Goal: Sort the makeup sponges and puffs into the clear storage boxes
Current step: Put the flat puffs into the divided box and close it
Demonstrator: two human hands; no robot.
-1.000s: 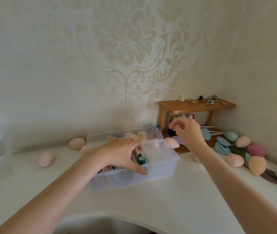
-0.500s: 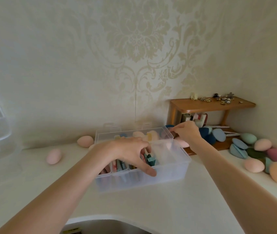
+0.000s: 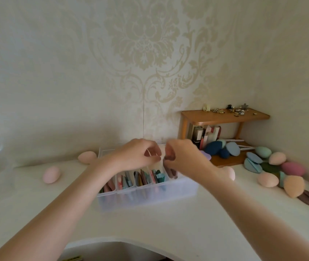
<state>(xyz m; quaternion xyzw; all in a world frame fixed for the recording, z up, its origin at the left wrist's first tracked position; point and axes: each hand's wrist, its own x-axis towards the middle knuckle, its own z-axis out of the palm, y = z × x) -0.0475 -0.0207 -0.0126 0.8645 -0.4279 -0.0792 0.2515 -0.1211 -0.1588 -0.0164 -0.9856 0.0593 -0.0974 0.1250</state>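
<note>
Head view shows both hands over the clear box on the white counter. Left hand has its fingers curled, thumb and forefinger pinched close; whether they hold anything I cannot tell. Right hand grips a dark brownish sponge above the box's right end. Flat sponges stand in the box's compartments. Loose egg-shaped sponges lie in a heap at right beside a wooden shelf; two pink ones lie at left.
</note>
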